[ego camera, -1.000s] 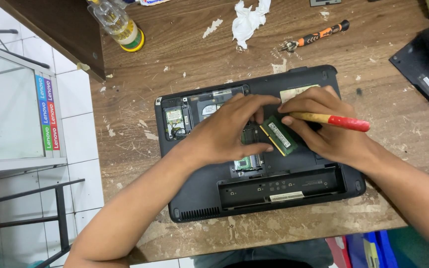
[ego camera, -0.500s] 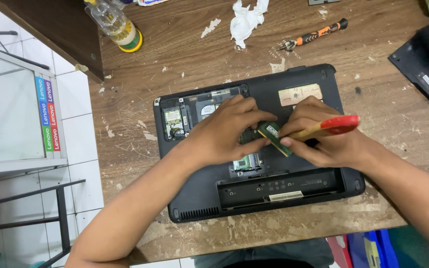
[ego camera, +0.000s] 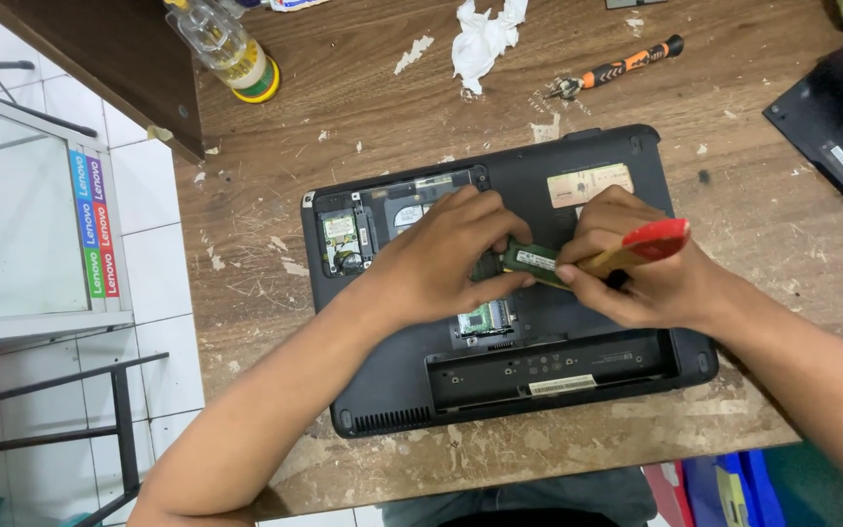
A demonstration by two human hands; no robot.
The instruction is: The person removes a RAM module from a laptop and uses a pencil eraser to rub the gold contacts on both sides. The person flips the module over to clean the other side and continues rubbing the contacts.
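A black laptop [ego camera: 382, 390] lies upside down on a worn wooden table, its bottom cover off and its boards exposed. A green memory stick [ego camera: 531, 262] sits over the open bay at the middle. My left hand [ego camera: 446, 259] pinches its left end. My right hand [ego camera: 636, 263] grips its right end and also holds a red-handled tool [ego camera: 648, 244], whose handle points right. A second memory module [ego camera: 485, 319] lies in its slot just below my left hand.
An orange and black screwdriver [ego camera: 622, 68] and a crumpled white tissue [ego camera: 485, 39] lie beyond the laptop. A clear bottle [ego camera: 226, 49] stands at the far left. A black cover panel [ego camera: 836, 127] rests at the right. The table edge runs along the left, by a glass cabinet [ego camera: 12, 215].
The memory stick has gone from a tilted, lifted angle to lying nearly level between both hands. My right hand has shifted slightly and the red handle has tipped upward.
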